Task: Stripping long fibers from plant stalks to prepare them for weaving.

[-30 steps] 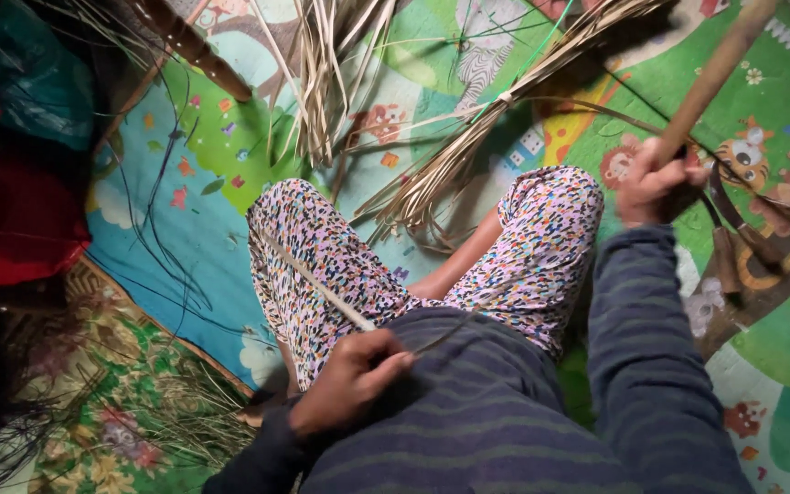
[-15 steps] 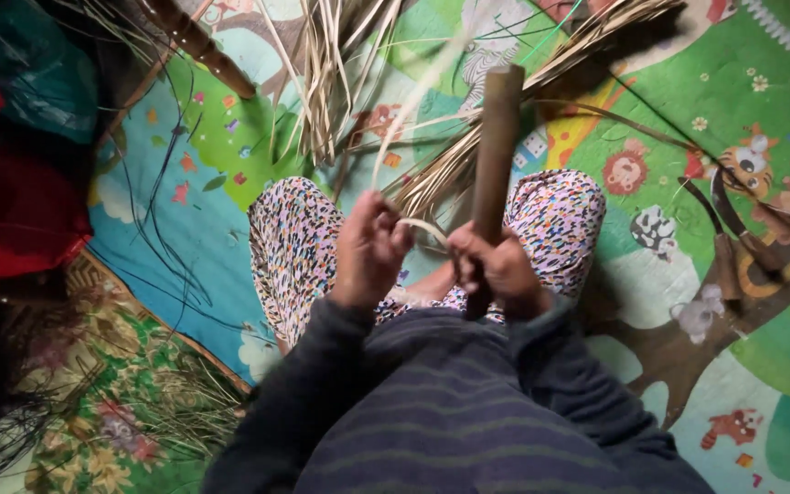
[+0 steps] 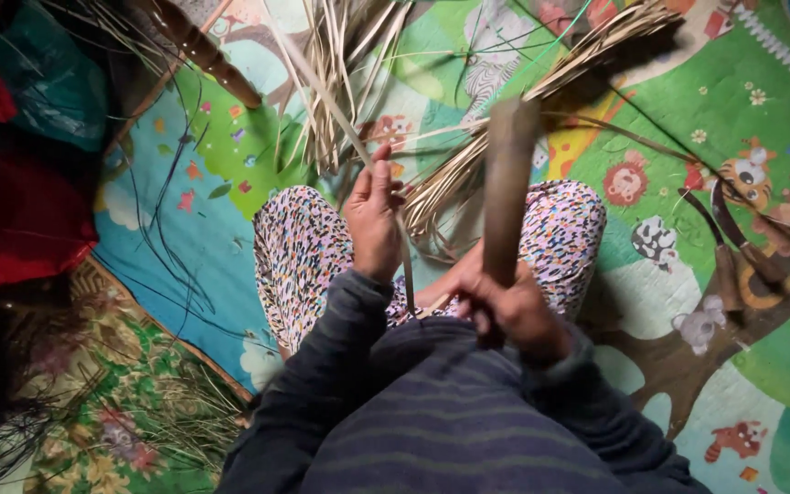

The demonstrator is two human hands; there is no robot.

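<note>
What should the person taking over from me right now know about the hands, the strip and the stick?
Left hand: raised over the left knee, grip closed on a long pale reed strip that runs up toward the top of the view and down into the lap.
Right hand: grip closed on the lower end of a thick brown stick, held upright over the lap.
Loose reed bundles lie on the animal-print play mat beyond the knees; two curved blades lie to the right.
Done: strip and stick are both in hand. No finished piece is visible.
</note>
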